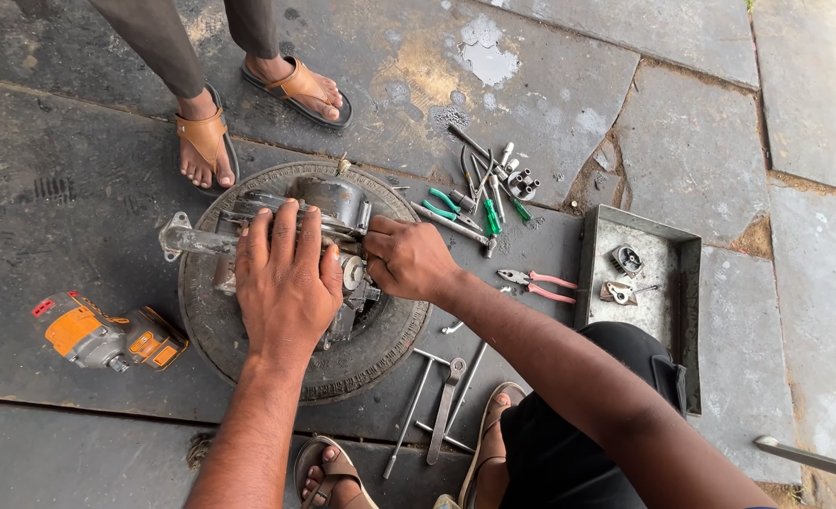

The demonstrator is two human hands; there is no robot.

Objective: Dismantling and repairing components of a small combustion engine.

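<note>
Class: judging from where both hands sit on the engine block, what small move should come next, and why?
Probably keep the left hand pressing the engine block steady on the tyre while the right hand works the small part at its side; its fingers already pinch there.

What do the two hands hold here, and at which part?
The left hand presses flat on top of the engine lying on the tyre. The right hand grips its right side; what the fingers pinch cannot be told.

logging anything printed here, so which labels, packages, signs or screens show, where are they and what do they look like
Small red label tab: on the rear end of the orange and grey power tool lying on the ground left of the tyre; rectangular, print too small to tell.
No packages, signs or screens show.
</note>
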